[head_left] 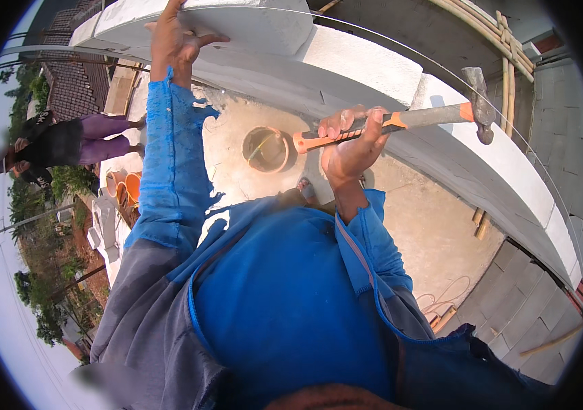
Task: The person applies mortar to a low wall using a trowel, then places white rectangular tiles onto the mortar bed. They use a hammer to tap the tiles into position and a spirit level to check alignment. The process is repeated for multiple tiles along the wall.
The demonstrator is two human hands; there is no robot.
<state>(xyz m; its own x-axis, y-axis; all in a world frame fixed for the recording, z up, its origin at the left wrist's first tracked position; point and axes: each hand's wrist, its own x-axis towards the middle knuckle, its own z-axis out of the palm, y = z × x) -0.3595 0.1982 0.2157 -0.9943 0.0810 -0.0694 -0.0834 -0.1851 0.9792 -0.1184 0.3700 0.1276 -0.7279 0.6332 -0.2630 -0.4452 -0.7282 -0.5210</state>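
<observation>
My right hand (354, 147) is wrapped round the orange-and-black grip of a hammer (436, 116). The hammer lies roughly level, its worn steel head to the right, in front of the white block wall (367, 65). At the upper left, my left hand (179, 44) reaches up to a pale block (254, 31) on top of that wall, its fingers spread against or beside the block's face. The fingertips are partly cut off by the view's upper edge. A thin string (353, 26) runs along the wall's top.
A round bucket (287, 158) stands on the concrete floor (411, 219) below my hands. Another person (59, 141) stands at the left, near orange buckets (132, 186) and stacked white blocks (105, 222). Bamboo poles (509, 89) rise behind the wall. Grey block walls (565, 116) stand at the right.
</observation>
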